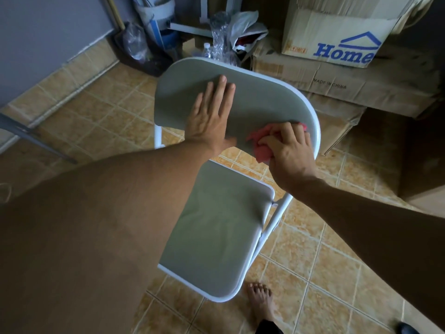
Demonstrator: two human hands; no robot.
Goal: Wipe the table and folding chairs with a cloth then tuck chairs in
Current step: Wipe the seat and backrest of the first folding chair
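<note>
Tiled floor (301,249), boxes (337,75) upper right. My left hand (212,116) lies flat on the backrest (252,102); my right hand (289,150) grips the cloth (257,138) at its lower-right end, unwiped length running upper left.

You are looking down at a folding chair (216,227) that is standing unfolded on the tiled floor, its grey padded seat lying flat and its grey rounded backrest (252,102) rising at the far end, both edged by a white metal frame. A pink cloth (258,141) is sitting bunched against the lower right part of the backrest, mostly covered from above.
</note>
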